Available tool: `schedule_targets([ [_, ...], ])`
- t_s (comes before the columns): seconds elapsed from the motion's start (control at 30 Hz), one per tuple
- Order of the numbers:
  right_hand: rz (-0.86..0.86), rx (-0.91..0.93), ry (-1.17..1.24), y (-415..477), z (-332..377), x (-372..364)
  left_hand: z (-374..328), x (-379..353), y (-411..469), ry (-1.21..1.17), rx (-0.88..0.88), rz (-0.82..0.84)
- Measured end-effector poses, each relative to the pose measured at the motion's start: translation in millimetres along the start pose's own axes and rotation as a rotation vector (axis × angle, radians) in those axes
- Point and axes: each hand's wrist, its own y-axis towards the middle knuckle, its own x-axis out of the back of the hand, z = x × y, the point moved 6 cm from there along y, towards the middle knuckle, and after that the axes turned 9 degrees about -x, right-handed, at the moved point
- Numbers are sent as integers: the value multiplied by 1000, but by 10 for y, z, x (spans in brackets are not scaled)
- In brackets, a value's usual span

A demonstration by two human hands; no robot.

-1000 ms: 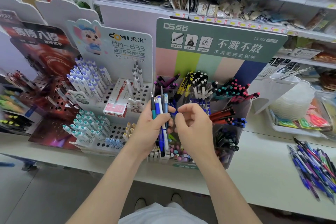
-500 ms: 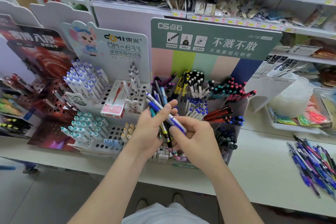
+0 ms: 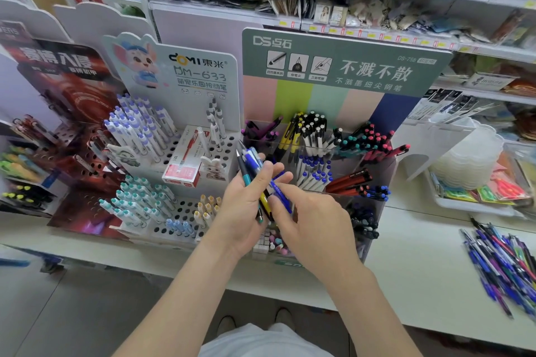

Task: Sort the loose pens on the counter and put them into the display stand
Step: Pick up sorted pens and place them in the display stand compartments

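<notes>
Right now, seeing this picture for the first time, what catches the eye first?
First, the two hands in the middle: the left hand grips a bunch of pens and the right hand pinches a blue pen in it. Behind them stands the green-headed display stand, and a pile of loose pens lies on the counter at far right.

The person wears a white garment (image 3: 261, 342) and pale shoes (image 3: 226, 324), both forearms (image 3: 179, 298) bare.
</notes>
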Motion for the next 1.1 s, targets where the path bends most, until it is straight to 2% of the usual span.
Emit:
schedule_targets([
  [0.07,64,17,-50,3,39,12,8,30,23,15,-10,-24],
  [0.1,109,9,19,-7,52,3,8,45,34,33,-18,-33],
  [0.2,88,-192,556,9,-41,33,-1,80,67,52,-41,-52],
  [0.27,115,-381,691,0,-160,9,-18,63,71,15,-65,-42],
  [0.37,465,-510,880,-77,-133,-127,-58,30,62,-53,-114,-40],
  [0.4,532,-531,972,-107,-106,-150,-70,34,72,-64,-135,-44],
  [0.43,539,-556,1060,-129,-94,-149,-84,40,81,-75,-153,-50],
  [0.53,393,-631,1240,-139,-132,-142,-120,58,118,-134,-191,-72],
  [0.63,316,-619,1272,-125,-149,-172,-146,60,119,-189,-204,-90],
  [0.73,290,-507,1196,-98,-125,-166,-141,61,135,-248,-179,-105],
  [0.8,320,-418,1092,-92,-69,-165,-125,74,149,-287,-138,-111],
  [0.87,372,-389,1109,-85,-27,-183,-133,91,154,-315,-115,-100],
  [1.0,465,-536,1268,-70,-70,-195,-171,135,154,-295,-104,-70],
  [1.1,384,-619,1144,-41,-137,-194,-177,122,141,-213,-119,-60],
])
